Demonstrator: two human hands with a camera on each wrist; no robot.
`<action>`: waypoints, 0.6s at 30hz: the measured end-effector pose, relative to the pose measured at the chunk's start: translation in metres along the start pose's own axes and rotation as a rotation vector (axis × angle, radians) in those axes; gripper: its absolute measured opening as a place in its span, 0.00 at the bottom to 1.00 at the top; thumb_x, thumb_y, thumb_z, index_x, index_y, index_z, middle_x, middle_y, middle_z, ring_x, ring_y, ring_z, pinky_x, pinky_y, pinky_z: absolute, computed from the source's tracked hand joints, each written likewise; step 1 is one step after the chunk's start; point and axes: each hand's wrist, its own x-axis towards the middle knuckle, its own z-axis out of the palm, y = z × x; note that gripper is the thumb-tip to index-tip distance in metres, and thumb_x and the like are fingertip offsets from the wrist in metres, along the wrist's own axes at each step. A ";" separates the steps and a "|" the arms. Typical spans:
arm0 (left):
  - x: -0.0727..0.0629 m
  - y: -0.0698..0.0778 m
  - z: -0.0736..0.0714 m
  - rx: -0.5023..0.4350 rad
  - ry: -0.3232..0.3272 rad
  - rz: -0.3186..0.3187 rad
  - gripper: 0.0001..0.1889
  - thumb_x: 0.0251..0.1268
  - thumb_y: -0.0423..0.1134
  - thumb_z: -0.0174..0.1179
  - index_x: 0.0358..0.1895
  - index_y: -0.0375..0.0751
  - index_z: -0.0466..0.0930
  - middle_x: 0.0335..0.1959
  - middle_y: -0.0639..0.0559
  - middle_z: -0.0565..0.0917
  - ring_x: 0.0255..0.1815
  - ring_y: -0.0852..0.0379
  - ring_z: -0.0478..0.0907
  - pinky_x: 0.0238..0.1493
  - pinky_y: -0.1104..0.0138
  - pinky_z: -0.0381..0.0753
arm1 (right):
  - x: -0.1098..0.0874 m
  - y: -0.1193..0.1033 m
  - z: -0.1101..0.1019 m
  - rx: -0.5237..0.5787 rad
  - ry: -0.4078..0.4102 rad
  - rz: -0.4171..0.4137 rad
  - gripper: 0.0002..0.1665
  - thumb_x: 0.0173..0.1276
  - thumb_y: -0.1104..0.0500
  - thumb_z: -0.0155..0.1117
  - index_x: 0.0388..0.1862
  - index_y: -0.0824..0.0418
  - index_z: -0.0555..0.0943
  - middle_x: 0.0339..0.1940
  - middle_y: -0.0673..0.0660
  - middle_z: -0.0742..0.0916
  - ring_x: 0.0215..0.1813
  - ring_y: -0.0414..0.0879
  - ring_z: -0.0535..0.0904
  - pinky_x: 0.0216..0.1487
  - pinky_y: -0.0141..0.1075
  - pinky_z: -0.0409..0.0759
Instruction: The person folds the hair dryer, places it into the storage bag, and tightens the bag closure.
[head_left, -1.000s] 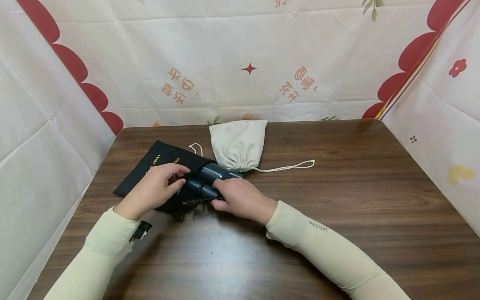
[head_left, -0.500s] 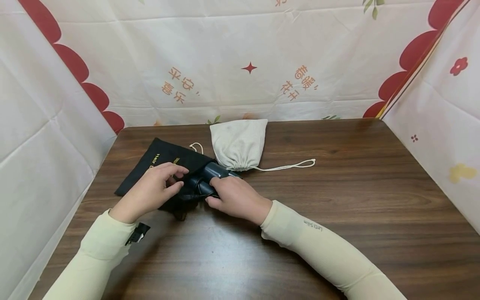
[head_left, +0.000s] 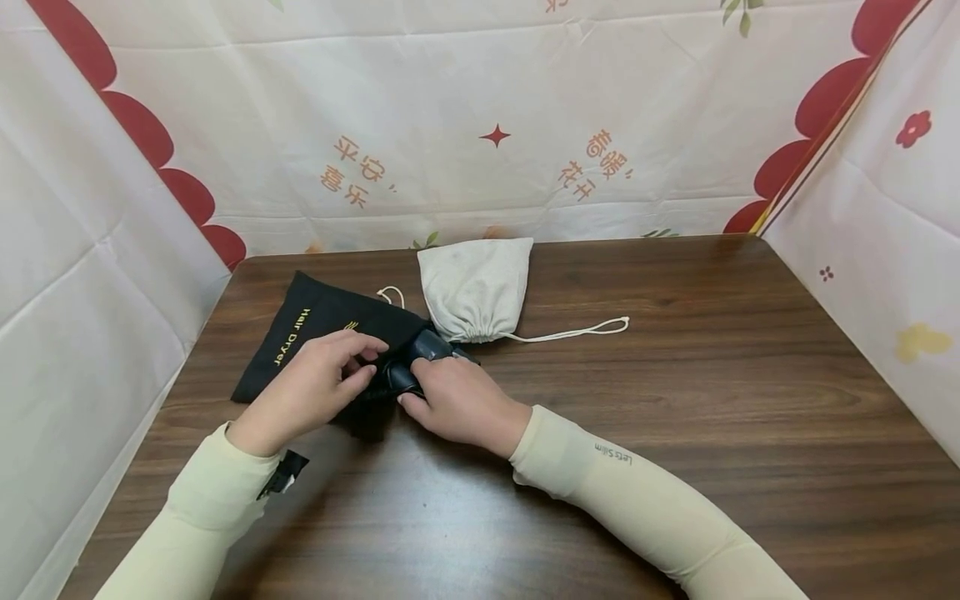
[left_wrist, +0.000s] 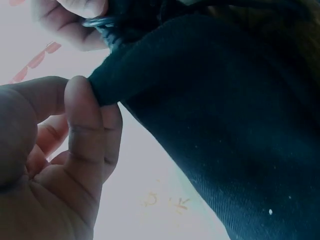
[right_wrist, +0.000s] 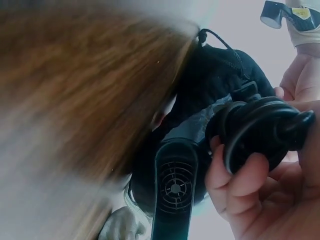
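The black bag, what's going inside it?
A dark hair dryer sits partly in the black bag; the right hand grips it and its coiled cord, while the left hand pinches the bag's edge. Deeper inside is hidden.

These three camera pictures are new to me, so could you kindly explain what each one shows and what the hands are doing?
No machine here: a person works with two bare hands, wearing three cameras. The head view looks down at a brown wooden table. On it lie a black drawstring bag printed "Hair Dryer" and, behind it, a pale cloth pouch with a long cord.

The left wrist view is a close-up: the left hand pinches the black bag's edge between thumb and finger.

The right wrist view looks up from near the table: the right hand grips a dark hair dryer with its coiled cable, at the bag's mouth.
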 end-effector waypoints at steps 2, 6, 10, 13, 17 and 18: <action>-0.001 0.000 -0.002 0.010 -0.001 -0.017 0.13 0.65 0.29 0.64 0.51 0.40 0.83 0.44 0.52 0.83 0.33 0.63 0.79 0.36 0.65 0.82 | 0.000 -0.001 0.000 0.010 0.007 0.006 0.15 0.71 0.49 0.62 0.29 0.55 0.73 0.19 0.47 0.75 0.23 0.44 0.74 0.27 0.39 0.74; -0.002 -0.001 -0.008 0.033 -0.034 -0.052 0.13 0.65 0.29 0.64 0.52 0.39 0.82 0.45 0.50 0.83 0.33 0.61 0.79 0.37 0.63 0.81 | 0.000 -0.002 -0.001 0.008 0.009 0.019 0.15 0.72 0.49 0.60 0.29 0.56 0.74 0.19 0.48 0.75 0.24 0.46 0.75 0.29 0.40 0.75; -0.004 -0.002 -0.015 0.055 -0.072 -0.071 0.14 0.64 0.30 0.64 0.53 0.39 0.82 0.42 0.50 0.84 0.31 0.61 0.78 0.36 0.63 0.80 | 0.001 -0.006 -0.003 0.008 -0.010 0.047 0.15 0.73 0.50 0.59 0.29 0.57 0.75 0.19 0.49 0.76 0.24 0.47 0.77 0.30 0.42 0.77; -0.005 -0.001 -0.019 0.060 -0.065 -0.074 0.15 0.63 0.30 0.65 0.53 0.40 0.82 0.40 0.52 0.84 0.30 0.63 0.78 0.34 0.63 0.80 | 0.003 -0.009 -0.005 0.008 -0.012 0.064 0.15 0.74 0.51 0.57 0.29 0.57 0.75 0.19 0.49 0.76 0.25 0.49 0.78 0.30 0.43 0.78; -0.005 0.001 -0.020 0.039 -0.042 -0.072 0.16 0.61 0.30 0.67 0.53 0.41 0.83 0.41 0.52 0.83 0.30 0.63 0.80 0.34 0.64 0.81 | 0.005 -0.011 -0.006 0.011 -0.006 0.082 0.15 0.75 0.51 0.55 0.29 0.58 0.76 0.19 0.49 0.76 0.26 0.51 0.80 0.31 0.44 0.78; -0.005 0.001 -0.020 0.035 -0.042 -0.076 0.16 0.60 0.29 0.67 0.53 0.41 0.83 0.41 0.52 0.83 0.31 0.63 0.80 0.34 0.63 0.81 | 0.005 -0.011 -0.006 0.015 -0.007 0.090 0.15 0.75 0.51 0.55 0.29 0.58 0.76 0.19 0.49 0.76 0.27 0.51 0.80 0.32 0.44 0.78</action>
